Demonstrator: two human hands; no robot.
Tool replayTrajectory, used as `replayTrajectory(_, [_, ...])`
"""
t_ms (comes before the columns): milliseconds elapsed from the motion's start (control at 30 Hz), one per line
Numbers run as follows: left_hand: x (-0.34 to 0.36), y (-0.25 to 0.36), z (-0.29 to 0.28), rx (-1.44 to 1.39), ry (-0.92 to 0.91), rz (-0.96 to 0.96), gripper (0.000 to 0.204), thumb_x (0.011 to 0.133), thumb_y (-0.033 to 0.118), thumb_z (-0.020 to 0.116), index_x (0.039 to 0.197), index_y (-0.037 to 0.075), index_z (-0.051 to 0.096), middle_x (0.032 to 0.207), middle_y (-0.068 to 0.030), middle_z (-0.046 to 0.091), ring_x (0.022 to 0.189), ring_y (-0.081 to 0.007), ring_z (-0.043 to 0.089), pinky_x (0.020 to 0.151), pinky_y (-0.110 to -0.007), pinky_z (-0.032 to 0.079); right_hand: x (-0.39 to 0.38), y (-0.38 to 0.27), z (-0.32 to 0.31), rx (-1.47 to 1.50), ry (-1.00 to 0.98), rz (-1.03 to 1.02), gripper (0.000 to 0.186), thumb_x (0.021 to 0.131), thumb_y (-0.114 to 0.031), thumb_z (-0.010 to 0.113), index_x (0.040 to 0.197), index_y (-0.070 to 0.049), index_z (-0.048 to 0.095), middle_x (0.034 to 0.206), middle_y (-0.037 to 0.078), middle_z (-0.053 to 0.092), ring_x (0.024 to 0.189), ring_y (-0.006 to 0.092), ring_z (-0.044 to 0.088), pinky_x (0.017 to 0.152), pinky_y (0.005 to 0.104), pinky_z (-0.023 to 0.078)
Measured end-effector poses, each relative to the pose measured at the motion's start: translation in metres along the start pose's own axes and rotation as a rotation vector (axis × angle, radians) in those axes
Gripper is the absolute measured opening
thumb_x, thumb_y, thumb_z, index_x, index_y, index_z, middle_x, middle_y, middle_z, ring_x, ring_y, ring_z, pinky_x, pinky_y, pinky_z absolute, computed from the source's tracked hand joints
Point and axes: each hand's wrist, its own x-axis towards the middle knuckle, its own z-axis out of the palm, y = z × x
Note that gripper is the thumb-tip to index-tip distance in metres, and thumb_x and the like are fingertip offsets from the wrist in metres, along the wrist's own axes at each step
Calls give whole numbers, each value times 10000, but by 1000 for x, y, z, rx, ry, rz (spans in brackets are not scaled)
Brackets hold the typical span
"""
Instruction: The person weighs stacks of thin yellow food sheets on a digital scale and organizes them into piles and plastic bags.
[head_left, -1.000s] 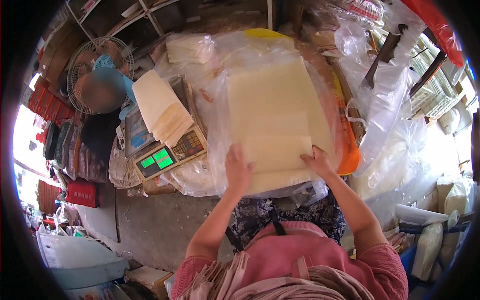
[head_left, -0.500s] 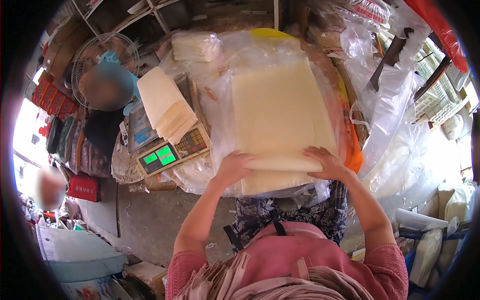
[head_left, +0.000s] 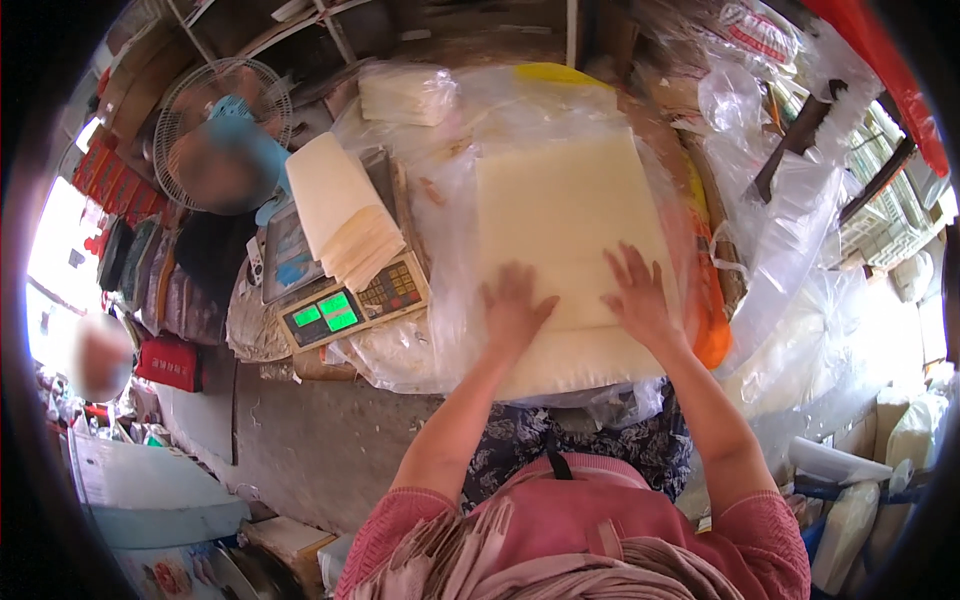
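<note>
Pale cream sheets [head_left: 565, 185] lie on crumpled clear plastic [head_left: 450, 250] in front of me. My left hand [head_left: 515, 303] rests on the left part of the sheets, fingers spread and slightly blurred. My right hand [head_left: 637, 302] is flat on their right part, fingers apart. A horizontal edge or crease crosses the sheets beneath my hands. Just left of the sheets, a bundle of folded cream sheets [head_left: 330, 200] rests on a digital scale [head_left: 390, 286] with a green-lit display.
A fan [head_left: 225, 110] stands at back left, beside dark bundles and a red bag [head_left: 168, 362]. A small pale stack [head_left: 405, 95] sits at the back. Loose plastic bags [head_left: 780, 230] and orange sacking [head_left: 715, 310] flank the right side. A pale blue container [head_left: 150, 500] is at lower left.
Half a second ago my fingers gripped a rolled-over near edge of the sheets. Now that roll lies flattened, and both hands have moved forward and inward, with fingers spread on top.
</note>
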Motion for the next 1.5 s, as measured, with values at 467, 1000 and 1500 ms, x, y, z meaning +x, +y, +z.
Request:
replayTrajectory(467, [-49,12,-56,-1256,62,-532,877,676,-67,577,1437,-24,145,1478,-172,244,1364,-227,242,1076,-299,265,-66,-87,-27,402,-188,-143,521,876,-281,557,1300,-3,434,1243,229,497,1125,378,474,981,485,335])
replayTrajectory(1000, [111,-202,-190,304,172,-586,540,798,253,493,1314,99,450,1435,-62,324,1327,-285,269,1017,-584,266,-64,-50,-23,544,-161,-111,247,806,-77,579,1049,-29,584,1048,156,605,1024,340,539,899,431,416])
replayTrajectory(1500, [44,-82,-200,17,668,151,624,769,112,567,1359,61,367,1445,-174,293,1359,-382,212,1074,-558,164,-53,-129,29,-48,130,-677,261,756,-160,569,946,15,600,1034,161,576,977,414,545,883,560,411])
